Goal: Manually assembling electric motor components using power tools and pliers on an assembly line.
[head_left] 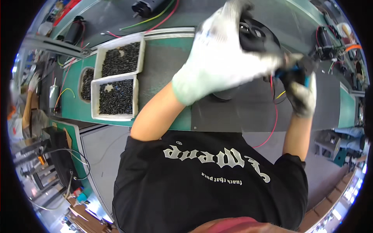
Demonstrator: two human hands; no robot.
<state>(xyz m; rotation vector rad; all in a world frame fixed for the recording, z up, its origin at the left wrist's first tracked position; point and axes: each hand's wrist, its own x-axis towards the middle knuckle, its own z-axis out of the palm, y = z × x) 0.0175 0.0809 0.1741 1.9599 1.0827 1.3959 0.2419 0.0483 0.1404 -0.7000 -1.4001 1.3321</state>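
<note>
My left hand (221,54), in a white glove, is over the middle of the bench with its fingers curved round a black round motor-like part (268,33). Its outstretched thumb reaches toward a black-and-blue hand tool (294,74). My right hand (305,97), also gloved, closes round that tool's body. Motion smears the tool's head, so its exact kind is unclear, and I cannot tell whether it touches the part. A red wire (276,116) and a short yellow wire hang below the tool. Under my left wrist a dark round thing (223,96) shows in part.
Two white bins (136,93) of small black pieces stand at the left. Beside them, more pieces lie in a round opening (86,84). A black motor (145,7) with wires lies at the back; another (324,37) is at the far right. Another person's gloved hand (34,82) shows far left.
</note>
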